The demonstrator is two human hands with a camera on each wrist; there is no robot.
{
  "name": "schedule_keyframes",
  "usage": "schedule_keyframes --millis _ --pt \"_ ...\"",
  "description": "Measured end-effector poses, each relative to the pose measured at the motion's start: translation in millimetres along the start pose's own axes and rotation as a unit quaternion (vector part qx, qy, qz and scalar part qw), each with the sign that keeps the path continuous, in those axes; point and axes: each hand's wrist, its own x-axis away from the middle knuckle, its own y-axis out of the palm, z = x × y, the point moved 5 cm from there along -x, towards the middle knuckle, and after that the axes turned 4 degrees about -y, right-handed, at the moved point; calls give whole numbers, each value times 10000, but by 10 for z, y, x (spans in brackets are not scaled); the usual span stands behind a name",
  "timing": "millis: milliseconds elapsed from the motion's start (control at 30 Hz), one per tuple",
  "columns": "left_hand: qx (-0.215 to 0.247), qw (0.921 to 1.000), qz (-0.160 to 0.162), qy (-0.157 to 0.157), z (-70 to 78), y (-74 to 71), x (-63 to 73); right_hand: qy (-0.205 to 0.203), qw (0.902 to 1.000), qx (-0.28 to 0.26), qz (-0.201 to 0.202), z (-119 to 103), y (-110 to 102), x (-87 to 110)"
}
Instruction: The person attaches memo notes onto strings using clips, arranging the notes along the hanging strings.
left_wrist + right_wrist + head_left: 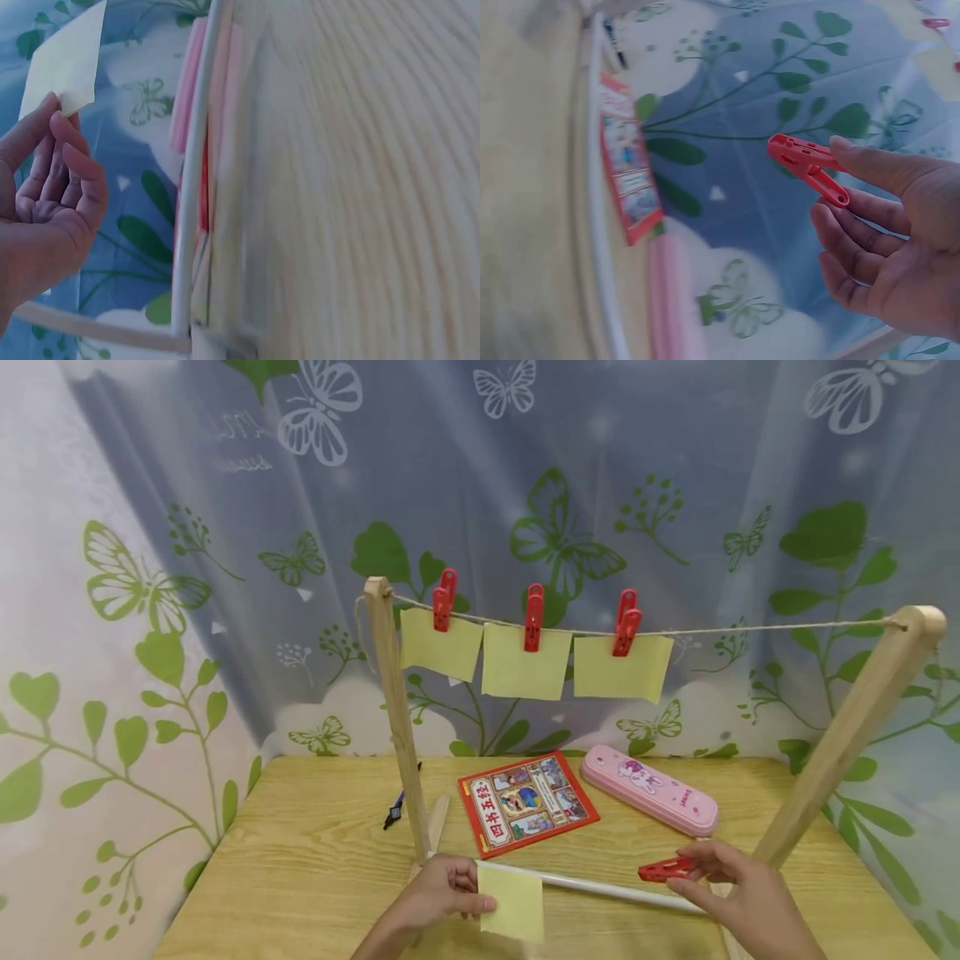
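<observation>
My left hand (448, 893) pinches a yellow sticky note (513, 906) by its left edge, between thumb and fingers. In the left wrist view the note (64, 64) stands up from the fingertips. On the right, my right hand (738, 889) holds a red clothespin (663, 869) by its handle ends. The right wrist view shows the clothespin (806, 166) between thumb and fingers, its nose pointing away from the palm. Above both hands a string (750, 629) carries several hung things: yellow notes (525, 672), each gripped by a red clothespin (534, 618).
Two wooden posts (401, 718) hold the string's ends, with a white rod (600, 887) low between them. Behind the rod lie a red book (528, 802), a pink pencil case (650, 789) and a dark pen (393, 810). A patterned curtain (450, 468) hangs behind the wooden table (300, 860).
</observation>
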Motion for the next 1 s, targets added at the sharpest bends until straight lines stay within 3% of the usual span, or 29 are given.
schedule_keyframes --millis 167,300,500,600,733,933,1000 --pt "294 9996 -26 14 70 157 -149 -557 9962 183 646 -183 -270 -6" --pt "430 9990 147 28 158 293 -279 -1270 9856 122 1112 -384 -501 -10" --pt "206 9973 656 241 367 519 -488 -2037 9705 -261 1265 -689 -827 -7" --pt "161 9947 924 412 470 608 -562 -2576 9584 -279 1194 -905 -956 -6" --pt "212 9906 1159 698 599 719 -640 -3165 9386 157 1364 -1190 -1136 -14" --pt "764 9848 1295 873 840 962 -771 -3620 9135 672 1729 -1432 -1464 -36" --pt "1031 9811 1342 943 951 1042 -824 -3660 9095 742 1827 -1470 -1584 -75"
